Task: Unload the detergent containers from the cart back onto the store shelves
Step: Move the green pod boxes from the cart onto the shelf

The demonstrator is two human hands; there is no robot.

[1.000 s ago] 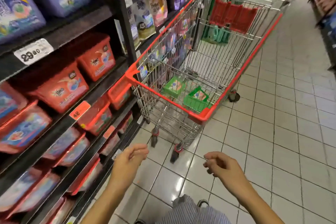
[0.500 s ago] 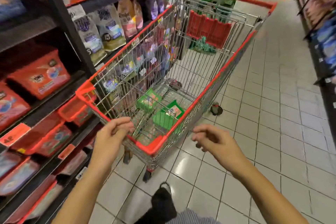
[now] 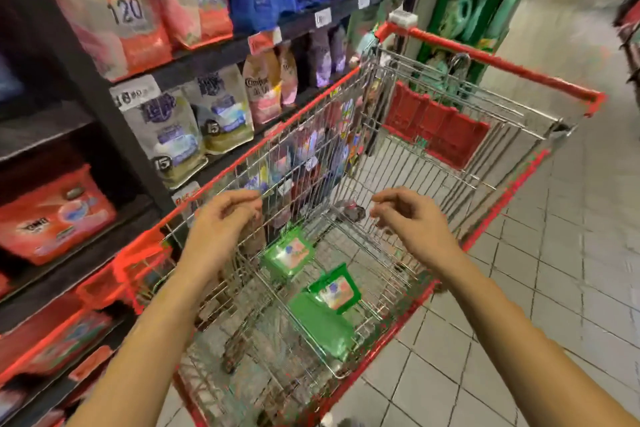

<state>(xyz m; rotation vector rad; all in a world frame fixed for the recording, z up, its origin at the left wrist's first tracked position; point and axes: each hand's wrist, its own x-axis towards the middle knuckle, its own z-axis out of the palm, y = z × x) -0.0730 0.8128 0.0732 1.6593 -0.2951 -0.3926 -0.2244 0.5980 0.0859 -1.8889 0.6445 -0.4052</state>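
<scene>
Under your fingers (image 3: pixel 242 199): a green tub (image 3: pixel 289 253), pink-and-white label, and a second green tub (image 3: pixel 325 319), in your silver cart (image 3: pixel 502 63) rimmed red; left of them, red boxes (image 3: pixel 52 218)

- A wire cart (image 3: pixel 485 62) with red trim was seen standing upright in the aisle, its basket open at the top.
- One green detergent container (image 3: pixel 287 255) was seen on the basket floor, its printed lid tilted upward.
- A second green container (image 3: pixel 334 295) was seen close by, at 5 o'clock of the first, also tilted.
- Dark, fully stocked store shelves (image 3: pixel 221 48) were seen just beside the cart, at its 9 o'clock.
</scene>
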